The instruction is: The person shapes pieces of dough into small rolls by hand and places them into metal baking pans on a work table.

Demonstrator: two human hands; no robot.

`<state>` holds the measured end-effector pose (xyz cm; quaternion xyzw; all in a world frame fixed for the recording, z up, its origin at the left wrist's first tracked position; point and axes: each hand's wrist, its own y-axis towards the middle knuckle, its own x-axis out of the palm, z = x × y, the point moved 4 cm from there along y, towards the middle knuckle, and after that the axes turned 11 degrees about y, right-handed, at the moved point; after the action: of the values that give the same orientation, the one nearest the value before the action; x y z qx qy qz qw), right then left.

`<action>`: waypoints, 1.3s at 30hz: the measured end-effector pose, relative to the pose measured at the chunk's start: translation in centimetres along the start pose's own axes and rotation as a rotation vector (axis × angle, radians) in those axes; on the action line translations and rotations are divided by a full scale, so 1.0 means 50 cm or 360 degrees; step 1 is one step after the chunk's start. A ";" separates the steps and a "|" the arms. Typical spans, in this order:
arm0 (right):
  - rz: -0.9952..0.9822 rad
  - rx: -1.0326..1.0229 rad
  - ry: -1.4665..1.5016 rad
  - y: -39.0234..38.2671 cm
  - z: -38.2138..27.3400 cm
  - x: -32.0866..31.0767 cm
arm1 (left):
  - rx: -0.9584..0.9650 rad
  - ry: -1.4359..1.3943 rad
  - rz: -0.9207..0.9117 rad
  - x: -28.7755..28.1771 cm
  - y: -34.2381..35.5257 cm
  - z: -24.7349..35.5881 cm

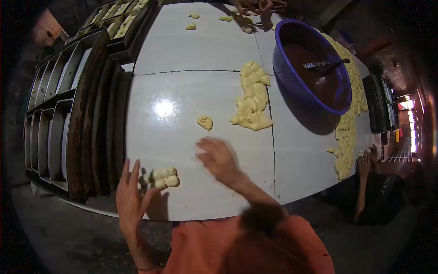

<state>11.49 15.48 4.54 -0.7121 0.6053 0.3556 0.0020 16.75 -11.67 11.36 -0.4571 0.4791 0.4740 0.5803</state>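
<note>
My left hand [131, 197] is at the table's near left with its fingers spread and thumb apart. Right beside it lies a small cluster of rounded pale dough balls [165, 177], partly behind the fingers. Over the middle of the near table, my right hand [220, 160] is blurred by motion, its fingers reaching left with nothing seen in them. Just beyond it sits a single folded dough piece [205, 122], apart from the hand. Farther right, a strip of overlapping yellowish dough pieces [253, 102] stretches away from me.
A blue basin [281, 61] with brown contents and a dark-handled tool [326, 64] stands right. Behind it runs a long dough band [349, 137]. Stacked metal pans [68, 114] line the left edge. Other people's hands work at the far edge [258, 7] and right edge [365, 162].
</note>
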 end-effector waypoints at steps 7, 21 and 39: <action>0.0487 0.0874 -0.0777 -0.023 0.190 -0.268 | 0.0573 -0.0586 0.0104 0.017 0.193 0.244; 0.0651 0.1522 0.0669 -0.045 0.237 -0.269 | 0.0915 -0.0683 0.0445 0.183 0.401 0.489; 0.0584 0.1270 0.1884 -0.242 0.026 -0.320 | 0.0775 -0.0466 0.0358 0.191 0.400 0.501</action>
<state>21.05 33.05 6.56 -0.6172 0.6979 -0.3409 -0.1257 0.95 16.75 3.44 -0.1753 0.5375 0.4673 0.6797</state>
